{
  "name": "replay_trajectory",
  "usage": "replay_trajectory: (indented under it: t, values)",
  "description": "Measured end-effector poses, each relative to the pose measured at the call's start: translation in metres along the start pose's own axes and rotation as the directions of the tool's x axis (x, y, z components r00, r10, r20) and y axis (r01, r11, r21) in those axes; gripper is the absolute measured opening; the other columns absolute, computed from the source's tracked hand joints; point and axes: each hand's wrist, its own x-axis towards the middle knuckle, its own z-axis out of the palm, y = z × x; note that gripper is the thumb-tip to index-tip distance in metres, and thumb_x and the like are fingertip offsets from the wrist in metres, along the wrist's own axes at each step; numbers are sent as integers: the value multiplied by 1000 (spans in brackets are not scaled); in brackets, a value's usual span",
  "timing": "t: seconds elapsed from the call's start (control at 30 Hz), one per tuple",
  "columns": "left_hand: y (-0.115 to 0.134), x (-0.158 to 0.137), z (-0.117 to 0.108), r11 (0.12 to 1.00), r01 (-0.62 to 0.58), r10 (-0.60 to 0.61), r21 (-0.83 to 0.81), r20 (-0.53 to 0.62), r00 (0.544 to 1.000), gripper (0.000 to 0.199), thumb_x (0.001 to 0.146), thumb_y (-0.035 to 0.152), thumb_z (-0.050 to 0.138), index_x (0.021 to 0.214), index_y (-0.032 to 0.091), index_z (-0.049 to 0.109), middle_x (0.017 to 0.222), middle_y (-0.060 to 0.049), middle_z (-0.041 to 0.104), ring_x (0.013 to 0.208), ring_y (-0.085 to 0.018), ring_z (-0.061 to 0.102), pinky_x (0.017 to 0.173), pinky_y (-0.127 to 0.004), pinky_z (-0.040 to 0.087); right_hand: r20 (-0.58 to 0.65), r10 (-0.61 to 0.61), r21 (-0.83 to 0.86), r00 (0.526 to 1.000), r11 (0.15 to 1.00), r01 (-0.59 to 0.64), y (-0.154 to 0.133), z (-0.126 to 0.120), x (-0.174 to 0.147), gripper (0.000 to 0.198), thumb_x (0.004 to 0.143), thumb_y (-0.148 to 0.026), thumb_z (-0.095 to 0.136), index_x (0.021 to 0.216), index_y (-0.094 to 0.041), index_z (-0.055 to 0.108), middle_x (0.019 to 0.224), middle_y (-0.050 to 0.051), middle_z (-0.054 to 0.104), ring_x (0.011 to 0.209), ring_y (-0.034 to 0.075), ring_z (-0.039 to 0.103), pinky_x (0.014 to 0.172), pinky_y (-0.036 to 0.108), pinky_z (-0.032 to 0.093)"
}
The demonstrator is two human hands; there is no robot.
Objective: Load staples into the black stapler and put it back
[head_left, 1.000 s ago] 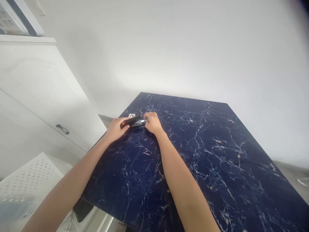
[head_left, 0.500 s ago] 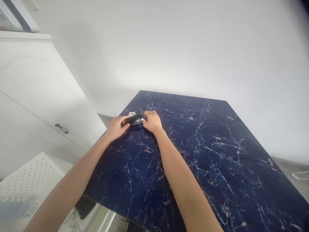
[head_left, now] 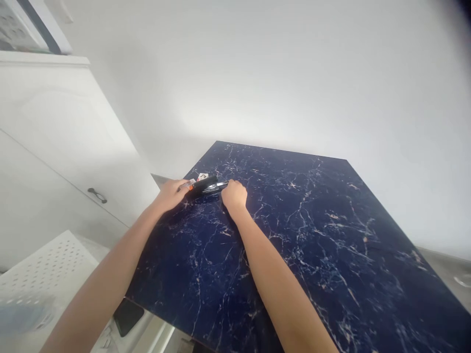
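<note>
Both hands are at the far left part of the dark blue marbled tabletop (head_left: 257, 230). My left hand (head_left: 171, 194) is closed at the left end of a long black object (head_left: 203, 184) with an orange spot near its end; its exact kind is unclear. Alongside it lies a shiny, silver-and-black slim piece (head_left: 215, 187). The fingers of my right hand (head_left: 234, 194) are curled at the right end of that shiny piece, hiding its tip. A small white printed card or box (head_left: 202, 176) shows just behind the black object.
White cabinet doors with a dark handle (head_left: 97, 195) stand at the left. A white perforated container (head_left: 55, 264) is below, left of the table. Near the table's front left corner, lower down, is a dark flat object (head_left: 127, 316). A white wall runs behind.
My right hand has moved slightly right and its fingers are more curled. My left hand has shifted a little left along the black object. More of the shiny piece shows between them.
</note>
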Motion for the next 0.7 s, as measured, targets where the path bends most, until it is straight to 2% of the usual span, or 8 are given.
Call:
replay_trajectory:
  t: [0.1, 0.2, 0.33, 0.37, 0.43, 0.53, 0.6, 0.7]
  values:
    - [6, -2, -4, 998, 22, -17, -62, 72, 997, 45, 95, 41, 42, 120, 22, 74, 101, -6, 77, 97, -28, 67, 85, -36, 49, 46, -109, 27, 993, 994, 107, -16, 12, -13, 24, 86, -10, 51, 100, -16, 71, 109, 18, 72, 100, 30, 71, 90, 40, 52]
    - [8, -3, -8, 996, 11, -2, -83, 111, 994, 40, 91, 36, 43, 111, 23, 75, 97, -4, 76, 93, -27, 66, 80, -34, 48, 40, -133, 60, 990, 990, 131, -17, 14, -12, 29, 88, -9, 48, 107, -18, 68, 110, 15, 72, 100, 28, 70, 90, 38, 52]
    - [4, -3, -9, 988, -95, 83, 121, 97, 992, 28, 83, 34, 57, 102, 24, 75, 93, -6, 75, 91, -28, 66, 80, -35, 47, 10, -132, 98, 991, 987, 131, -8, 11, -5, 26, 90, -13, 47, 106, -20, 65, 108, 11, 71, 100, 26, 68, 91, 37, 51]
    - [5, -4, -9, 976, -83, 76, 201, 44, 996, 26, 82, 34, 59, 101, 24, 75, 93, -7, 75, 93, -30, 66, 82, -37, 46, 6, -139, 105, 990, 985, 138, -6, 11, -4, 25, 89, -14, 48, 107, -20, 64, 108, 10, 71, 99, 26, 68, 90, 37, 52]
    - [8, -5, -8, 949, 3, 44, 314, -143, 989, 26, 83, 37, 62, 101, 24, 75, 94, -9, 76, 99, -34, 64, 88, -43, 45, -13, -144, 141, 989, 979, 145, -5, 12, -4, 27, 88, -16, 50, 112, -21, 61, 110, 10, 71, 98, 26, 68, 90, 38, 52]
    - [22, -10, -7, 954, 72, 60, 292, -420, 906, 29, 89, 42, 60, 106, 22, 74, 100, -10, 76, 104, -34, 63, 98, -49, 43, -53, -117, 223, 992, 967, 126, -7, 13, -5, 33, 86, -14, 52, 117, -20, 58, 112, 13, 71, 97, 28, 68, 90, 40, 52]
    - [35, -13, -5, 969, -18, 128, 246, -442, 888, 27, 91, 42, 60, 105, 23, 73, 98, -7, 76, 107, -32, 62, 103, -49, 42, -70, -82, 268, 994, 958, 98, -8, 13, -4, 32, 88, -16, 50, 119, -18, 57, 108, 14, 72, 95, 29, 69, 89, 40, 52]
    - [53, -18, 6, 938, -254, 313, 236, -258, 914, 22, 85, 40, 66, 100, 25, 74, 94, -6, 75, 119, -33, 57, 109, -50, 40, -117, 18, 329, 993, 944, 22, -3, 9, 1, 30, 98, -24, 40, 124, -18, 54, 102, 13, 73, 95, 28, 70, 90, 39, 51]
